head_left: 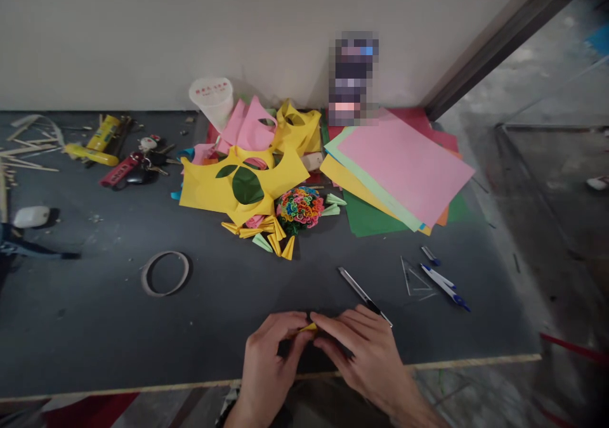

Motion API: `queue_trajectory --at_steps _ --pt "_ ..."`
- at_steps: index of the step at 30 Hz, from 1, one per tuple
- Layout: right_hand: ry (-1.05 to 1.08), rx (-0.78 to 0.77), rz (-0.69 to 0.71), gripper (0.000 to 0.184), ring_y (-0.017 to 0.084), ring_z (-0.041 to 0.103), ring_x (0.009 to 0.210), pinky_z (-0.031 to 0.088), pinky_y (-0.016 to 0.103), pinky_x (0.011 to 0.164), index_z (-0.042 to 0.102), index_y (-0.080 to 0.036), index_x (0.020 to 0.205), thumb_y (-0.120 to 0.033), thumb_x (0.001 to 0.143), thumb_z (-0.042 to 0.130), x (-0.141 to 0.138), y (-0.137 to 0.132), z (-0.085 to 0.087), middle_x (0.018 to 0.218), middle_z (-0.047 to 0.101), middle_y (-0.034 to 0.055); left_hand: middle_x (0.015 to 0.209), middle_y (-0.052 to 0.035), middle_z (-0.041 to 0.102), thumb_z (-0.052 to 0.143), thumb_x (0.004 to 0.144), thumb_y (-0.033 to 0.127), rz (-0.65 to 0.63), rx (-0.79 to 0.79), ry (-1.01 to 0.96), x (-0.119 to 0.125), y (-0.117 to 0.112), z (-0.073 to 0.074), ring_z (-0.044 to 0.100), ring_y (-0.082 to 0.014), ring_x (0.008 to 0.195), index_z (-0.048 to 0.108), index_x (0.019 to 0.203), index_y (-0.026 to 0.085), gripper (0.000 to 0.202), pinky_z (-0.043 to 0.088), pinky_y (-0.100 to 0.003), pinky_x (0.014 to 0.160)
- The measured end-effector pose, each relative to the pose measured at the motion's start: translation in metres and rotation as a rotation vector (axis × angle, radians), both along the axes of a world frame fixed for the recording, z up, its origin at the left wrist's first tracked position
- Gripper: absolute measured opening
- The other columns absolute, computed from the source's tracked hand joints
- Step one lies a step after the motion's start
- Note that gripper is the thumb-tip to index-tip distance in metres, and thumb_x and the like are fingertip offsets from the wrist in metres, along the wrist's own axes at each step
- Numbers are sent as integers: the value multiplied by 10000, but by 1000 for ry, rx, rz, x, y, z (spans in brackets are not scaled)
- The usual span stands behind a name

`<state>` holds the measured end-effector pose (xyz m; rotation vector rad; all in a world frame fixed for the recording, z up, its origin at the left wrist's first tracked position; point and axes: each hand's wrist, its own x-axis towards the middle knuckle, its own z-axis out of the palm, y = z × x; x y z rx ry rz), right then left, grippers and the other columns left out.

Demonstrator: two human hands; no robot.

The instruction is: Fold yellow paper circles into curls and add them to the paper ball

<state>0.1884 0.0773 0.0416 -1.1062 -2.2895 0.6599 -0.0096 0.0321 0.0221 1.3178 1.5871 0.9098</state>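
Note:
Near the table's front edge, my left hand [272, 358] and my right hand [364, 355] meet fingertip to fingertip. Between them is a small piece of yellow paper [310, 327], mostly covered by the fingers. Both hands are closed in a pinch on it. A utility knife [364, 293] lies just beyond my right hand. Farther back are several folded yellow paper pieces [273, 228], a ball of coloured paper curls [301, 207] and a yellow sheet with cut-out holes [204, 187].
Coloured paper sheets [404, 162] are stacked at back right, below a pixelated phone [353, 79]. A compass [445, 285] and a set square [416, 279] lie at right. Leftward are a tape ring [165, 274], keys [152, 162], an earbud case [31, 217] and a lidded cup [212, 101].

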Motion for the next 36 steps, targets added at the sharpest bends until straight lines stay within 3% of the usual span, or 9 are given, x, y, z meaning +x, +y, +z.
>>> queue_trajectory --at_steps 7,18,25,29,32,36 --pt "39 13 -34 159 133 694 672 431 324 672 727 -220 1205 -214 1096 612 -3 0 2 855 819 -7 881 -50 859 724 937 232 -18 40 -19 0 4 8 807 -207 787 833 849 258 142 647 -273 715" --pt "61 -19 -33 209 137 699 692 411 322 692 731 -234 1200 -141 1078 589 -1 -1 -1 884 823 -12 855 -29 861 734 942 194 -115 163 109 -6 1 1 806 -194 761 831 932 275 126 643 -273 718" --pt "92 -33 -38 159 139 683 651 408 306 663 716 -225 1056 -149 1070 577 -5 -2 2 804 784 -9 841 -36 831 670 941 95 -147 301 176 -3 -4 3 781 -210 752 748 1010 276 209 635 -315 699" --pt "83 -57 -62 172 147 655 622 398 317 662 694 -221 976 -172 1076 564 -7 -4 3 750 749 -17 915 -62 853 688 900 60 -162 391 254 -1 -8 0 806 -252 834 737 1072 285 287 655 -387 789" --pt "88 -72 -78 180 150 638 614 388 319 656 684 -219 960 -173 1072 551 -9 -6 2 730 728 -16 971 -63 871 700 886 39 -139 448 301 1 -10 -5 822 -245 894 748 1111 279 333 656 -380 853" --pt "89 -25 -88 158 145 633 611 387 316 662 662 -219 949 -127 1033 564 -11 -6 3 724 721 -16 1023 -28 882 693 895 52 -91 380 223 2 -9 -8 801 -262 1091 781 1066 329 336 649 -381 940"
